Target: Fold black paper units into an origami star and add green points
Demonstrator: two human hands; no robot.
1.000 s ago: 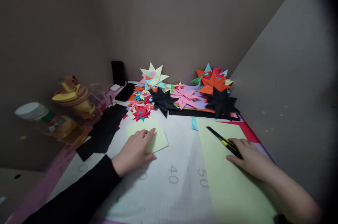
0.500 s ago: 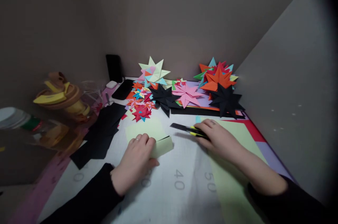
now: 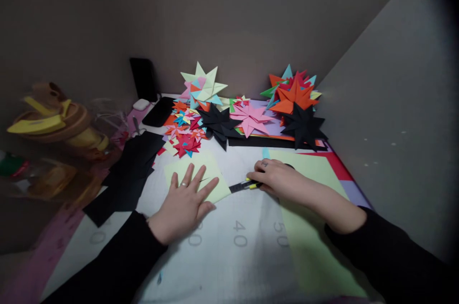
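Note:
My left hand point(image 3: 188, 199) lies spread, fingers apart, over a pale green sheet of paper point(image 3: 217, 189), pressing it to the white mat. A fold or slit line shows between the fingers. In my right hand point(image 3: 276, 177) is a box cutter point(image 3: 253, 184) with a dark blade and a yellow-and-black handle. Its blade rests low, with the tip at or under the sheet's right corner; which of the two is hard to tell. Part of the handle is hidden by my fingers. Under my right forearm is a larger pale green sheet point(image 3: 308, 242).
Folded paper stars, among them a pink star point(image 3: 251, 119) and a black star point(image 3: 304, 125), crowd the back. Black paper pieces point(image 3: 125, 175) lie left, near a brown-and-yellow container point(image 3: 64, 127). A phone point(image 3: 158, 112) lies back left. A grey wall point(image 3: 394, 117) stands right.
My left hand has gone from curled around the folded edge to spread flat, and the paper now lies flatter. The box cutter has moved down and left, its blade now at the paper's corner.

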